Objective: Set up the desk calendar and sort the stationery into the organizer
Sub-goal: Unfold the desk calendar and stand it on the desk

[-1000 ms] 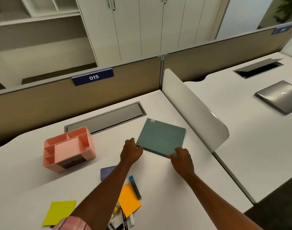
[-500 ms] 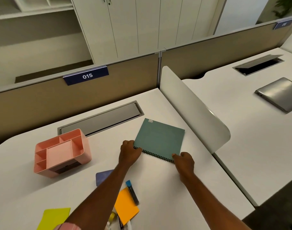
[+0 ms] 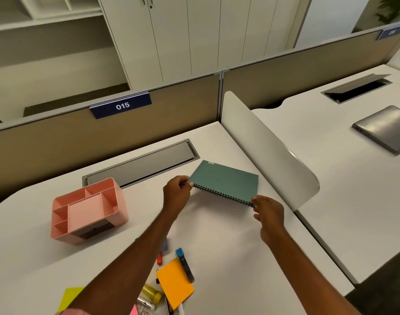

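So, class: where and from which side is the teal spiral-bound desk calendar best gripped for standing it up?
Grip the teal spiral-bound desk calendar at the two ends of its black wire spine, coming from the near side. That bound edge faces the person and looks lifted off the white desk, so it probably gives stiff, reachable corners. The left hand and right hand are already there.

Your organizer (image 3: 87, 211) sits at the desk's (image 3: 228, 246) left, the calendar (image 3: 228, 181) to its right, beside the divider (image 3: 269, 151). Sticky notes (image 3: 175, 283) and markers (image 3: 185, 264) lie nearest you.

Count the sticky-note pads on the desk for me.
3 clearly: orange by the blue-capped pen, yellow at the bottom left, purple mostly under the left arm. Others may be hidden.
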The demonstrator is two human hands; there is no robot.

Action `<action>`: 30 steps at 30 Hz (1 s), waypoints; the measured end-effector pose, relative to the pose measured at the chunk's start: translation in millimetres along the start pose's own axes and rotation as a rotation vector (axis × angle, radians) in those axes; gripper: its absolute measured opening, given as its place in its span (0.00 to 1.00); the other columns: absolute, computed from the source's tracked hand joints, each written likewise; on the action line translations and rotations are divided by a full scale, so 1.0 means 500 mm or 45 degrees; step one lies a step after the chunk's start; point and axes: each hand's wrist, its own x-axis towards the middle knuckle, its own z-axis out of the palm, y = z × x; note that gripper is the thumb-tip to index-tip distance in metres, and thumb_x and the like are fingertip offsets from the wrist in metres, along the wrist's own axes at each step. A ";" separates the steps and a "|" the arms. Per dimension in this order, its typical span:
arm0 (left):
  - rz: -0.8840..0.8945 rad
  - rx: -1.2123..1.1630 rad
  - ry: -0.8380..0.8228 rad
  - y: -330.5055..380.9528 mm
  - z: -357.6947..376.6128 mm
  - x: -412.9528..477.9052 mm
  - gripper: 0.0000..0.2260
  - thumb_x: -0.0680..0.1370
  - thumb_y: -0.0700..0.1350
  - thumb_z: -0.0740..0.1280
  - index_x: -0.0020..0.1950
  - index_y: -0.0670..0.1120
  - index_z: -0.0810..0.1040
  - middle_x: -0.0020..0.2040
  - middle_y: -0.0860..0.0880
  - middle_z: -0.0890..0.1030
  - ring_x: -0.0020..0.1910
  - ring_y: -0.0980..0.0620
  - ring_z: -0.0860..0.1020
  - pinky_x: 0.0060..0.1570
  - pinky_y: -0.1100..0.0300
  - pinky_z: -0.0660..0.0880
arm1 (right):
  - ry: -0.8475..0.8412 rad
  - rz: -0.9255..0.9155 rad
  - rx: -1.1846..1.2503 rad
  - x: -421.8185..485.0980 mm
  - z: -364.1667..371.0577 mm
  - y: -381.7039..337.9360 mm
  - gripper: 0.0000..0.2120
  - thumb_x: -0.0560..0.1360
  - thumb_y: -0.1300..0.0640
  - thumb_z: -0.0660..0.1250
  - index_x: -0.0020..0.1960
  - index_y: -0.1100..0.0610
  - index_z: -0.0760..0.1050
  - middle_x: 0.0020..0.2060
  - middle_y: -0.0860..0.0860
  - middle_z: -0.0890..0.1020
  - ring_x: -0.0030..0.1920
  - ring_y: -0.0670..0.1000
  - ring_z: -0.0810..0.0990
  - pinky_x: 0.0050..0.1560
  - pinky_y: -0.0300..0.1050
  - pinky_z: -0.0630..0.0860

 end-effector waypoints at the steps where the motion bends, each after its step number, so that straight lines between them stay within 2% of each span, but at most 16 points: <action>1: 0.008 -0.039 0.012 0.009 -0.001 0.004 0.08 0.77 0.42 0.74 0.56 0.45 0.84 0.48 0.49 0.86 0.47 0.53 0.83 0.50 0.58 0.80 | 0.007 -0.008 0.039 0.002 0.001 -0.009 0.03 0.76 0.61 0.73 0.46 0.55 0.81 0.44 0.56 0.84 0.43 0.53 0.80 0.45 0.49 0.78; 6: 0.045 -0.166 0.046 0.047 -0.001 0.023 0.09 0.77 0.41 0.74 0.57 0.45 0.85 0.49 0.49 0.87 0.48 0.53 0.84 0.52 0.59 0.81 | 0.033 0.004 0.183 0.010 0.009 -0.051 0.07 0.75 0.57 0.74 0.51 0.59 0.82 0.45 0.55 0.84 0.41 0.51 0.79 0.41 0.46 0.77; 9: 0.070 -0.193 0.092 0.065 -0.002 0.030 0.08 0.77 0.41 0.74 0.56 0.44 0.86 0.48 0.50 0.87 0.47 0.53 0.84 0.48 0.64 0.80 | 0.039 -0.036 0.194 0.003 0.017 -0.070 0.07 0.77 0.52 0.74 0.49 0.56 0.81 0.46 0.54 0.85 0.45 0.51 0.81 0.48 0.49 0.81; 12: 0.099 -0.187 0.134 0.081 -0.001 0.033 0.02 0.78 0.42 0.74 0.50 0.46 0.86 0.44 0.54 0.86 0.46 0.53 0.83 0.45 0.68 0.78 | 0.029 -0.064 0.197 -0.004 0.020 -0.080 0.06 0.77 0.51 0.75 0.47 0.52 0.80 0.47 0.52 0.85 0.50 0.51 0.81 0.55 0.54 0.80; 15: 0.104 -0.175 0.144 0.082 -0.003 0.044 0.02 0.79 0.43 0.73 0.50 0.46 0.86 0.43 0.54 0.86 0.46 0.52 0.83 0.46 0.65 0.79 | 0.019 -0.069 0.195 -0.005 0.024 -0.082 0.05 0.76 0.53 0.76 0.47 0.52 0.81 0.46 0.50 0.86 0.49 0.51 0.79 0.61 0.58 0.78; 18: 0.122 -0.170 0.149 0.086 -0.003 0.056 0.04 0.79 0.43 0.73 0.50 0.44 0.86 0.43 0.53 0.86 0.46 0.52 0.83 0.47 0.61 0.81 | 0.016 -0.094 0.205 -0.003 0.031 -0.081 0.06 0.75 0.55 0.76 0.51 0.53 0.82 0.49 0.50 0.87 0.56 0.51 0.81 0.66 0.58 0.76; 23: 0.160 -0.188 0.238 0.100 -0.004 0.076 0.03 0.76 0.43 0.75 0.48 0.45 0.87 0.42 0.52 0.87 0.43 0.53 0.84 0.46 0.61 0.80 | 0.058 -0.185 0.158 0.005 0.045 -0.092 0.09 0.74 0.54 0.78 0.52 0.54 0.84 0.48 0.46 0.86 0.52 0.49 0.83 0.60 0.50 0.80; 27: 0.180 -0.186 0.245 0.113 -0.003 0.099 0.02 0.75 0.43 0.76 0.46 0.46 0.86 0.41 0.53 0.86 0.43 0.53 0.85 0.46 0.61 0.81 | 0.101 -0.256 0.120 0.018 0.057 -0.107 0.07 0.75 0.55 0.77 0.51 0.56 0.84 0.46 0.47 0.86 0.50 0.46 0.83 0.47 0.37 0.77; 30: 0.203 -0.157 0.239 0.125 0.002 0.115 0.02 0.75 0.43 0.76 0.45 0.45 0.86 0.40 0.53 0.86 0.40 0.56 0.83 0.42 0.66 0.78 | 0.137 -0.292 0.067 0.029 0.067 -0.119 0.07 0.76 0.55 0.75 0.50 0.57 0.82 0.46 0.49 0.85 0.47 0.46 0.82 0.43 0.36 0.75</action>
